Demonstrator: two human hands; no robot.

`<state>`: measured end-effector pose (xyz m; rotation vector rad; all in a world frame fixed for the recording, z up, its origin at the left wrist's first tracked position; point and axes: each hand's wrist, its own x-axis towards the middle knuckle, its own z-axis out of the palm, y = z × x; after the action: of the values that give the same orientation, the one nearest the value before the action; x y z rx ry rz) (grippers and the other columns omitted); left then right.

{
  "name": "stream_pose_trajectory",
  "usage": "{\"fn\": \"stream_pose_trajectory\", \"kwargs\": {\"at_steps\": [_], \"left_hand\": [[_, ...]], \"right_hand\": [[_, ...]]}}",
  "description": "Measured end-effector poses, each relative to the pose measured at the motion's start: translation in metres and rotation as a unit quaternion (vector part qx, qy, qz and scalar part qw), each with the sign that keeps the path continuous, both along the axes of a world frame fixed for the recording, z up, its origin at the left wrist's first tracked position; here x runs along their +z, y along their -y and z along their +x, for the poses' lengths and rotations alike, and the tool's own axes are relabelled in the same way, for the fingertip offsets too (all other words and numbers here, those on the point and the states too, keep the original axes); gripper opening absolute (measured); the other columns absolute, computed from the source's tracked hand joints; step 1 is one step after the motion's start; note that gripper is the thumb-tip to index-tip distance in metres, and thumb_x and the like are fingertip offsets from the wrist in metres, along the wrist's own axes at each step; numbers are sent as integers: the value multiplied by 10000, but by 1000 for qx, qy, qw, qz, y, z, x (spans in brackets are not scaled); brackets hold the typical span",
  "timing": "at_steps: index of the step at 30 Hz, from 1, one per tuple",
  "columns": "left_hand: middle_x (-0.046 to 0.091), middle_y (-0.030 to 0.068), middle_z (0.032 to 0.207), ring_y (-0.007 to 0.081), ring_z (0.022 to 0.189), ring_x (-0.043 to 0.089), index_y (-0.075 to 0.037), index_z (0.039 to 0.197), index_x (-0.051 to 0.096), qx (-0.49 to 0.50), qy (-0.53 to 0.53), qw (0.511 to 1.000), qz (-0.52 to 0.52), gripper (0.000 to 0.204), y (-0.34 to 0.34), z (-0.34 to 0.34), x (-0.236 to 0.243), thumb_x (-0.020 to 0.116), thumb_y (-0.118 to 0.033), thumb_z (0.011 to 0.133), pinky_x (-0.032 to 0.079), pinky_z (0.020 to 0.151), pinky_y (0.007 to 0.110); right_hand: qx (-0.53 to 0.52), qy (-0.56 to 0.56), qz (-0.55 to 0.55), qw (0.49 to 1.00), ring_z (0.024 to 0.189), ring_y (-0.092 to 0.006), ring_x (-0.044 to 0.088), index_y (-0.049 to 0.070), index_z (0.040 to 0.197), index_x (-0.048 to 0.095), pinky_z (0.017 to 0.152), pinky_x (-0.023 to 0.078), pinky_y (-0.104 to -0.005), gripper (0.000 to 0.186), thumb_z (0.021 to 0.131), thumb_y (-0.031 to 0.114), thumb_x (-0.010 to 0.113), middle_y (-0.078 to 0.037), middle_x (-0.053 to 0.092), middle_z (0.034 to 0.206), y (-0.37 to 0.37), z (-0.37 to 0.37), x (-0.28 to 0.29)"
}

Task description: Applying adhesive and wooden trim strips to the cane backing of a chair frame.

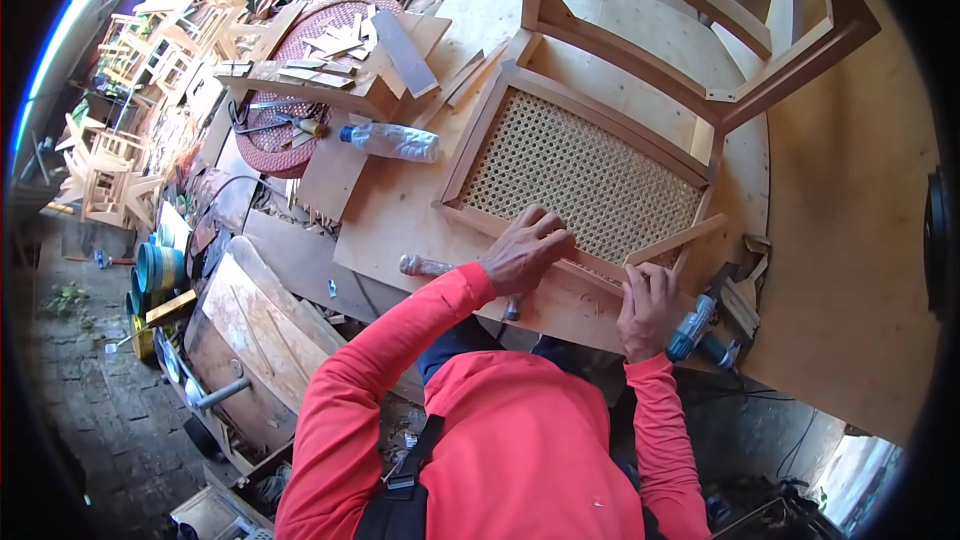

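A wooden chair frame lies on the plywood worktop, with a woven cane panel set inside its near rectangular frame. My left hand is closed over the near rail, its fingertips at the edge of the cane. Lying slantwise over the panel's near right corner is a thin wooden strip. My right hand pinches the strip's near end, fingers bent. Beneath my left wrist, partly hidden, rests what looks like a hammer. A teal power tool sits just right of my right hand.
The chair's open back frame rises at the far side. Left of the panel lie a plastic bottle, pliers-like tools and a wooden block with offcuts. Wood scraps border the right. Buckets stand on the floor.
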<state>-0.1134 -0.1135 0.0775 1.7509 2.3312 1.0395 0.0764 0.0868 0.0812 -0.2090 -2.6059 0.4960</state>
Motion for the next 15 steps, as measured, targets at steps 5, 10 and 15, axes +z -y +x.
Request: {"fn": "stream_pose_trajectory", "kwargs": {"at_steps": [5, 10, 15], "left_hand": [[595, 76, 1078, 332, 1032, 531, -126, 1091, 640, -7, 9, 1000, 5, 266, 6, -14, -7, 720, -72, 843, 488, 907, 436], [585, 79, 1064, 338, 1032, 527, -121, 1073, 641, -5, 24, 1000, -6, 242, 8, -17, -14, 719, -67, 850, 487, 910, 444], [582, 82, 1076, 336, 1036, 523, -119, 1066, 646, -13, 34, 999, -12, 220, 9, -20, -17, 708, -68, 861, 484, 907, 452]], "right_hand": [[19, 2, -17, 1000, 1059, -347, 553, 17, 1188, 655, 934, 476, -480, 366, 826, 9, 707, -129, 581, 1123, 8, -14, -14], [13, 7, -18, 1000, 1037, -352, 554, 19, 1162, 654, 923, 478, -475, 348, 818, -8, 700, -132, 574, 1095, 11, -19, -24], [8, -4, -20, 1000, 1013, -335, 558, 36, 1121, 649, 906, 463, -472, 275, 848, 14, 678, -112, 578, 1056, 14, -23, -27]]}}
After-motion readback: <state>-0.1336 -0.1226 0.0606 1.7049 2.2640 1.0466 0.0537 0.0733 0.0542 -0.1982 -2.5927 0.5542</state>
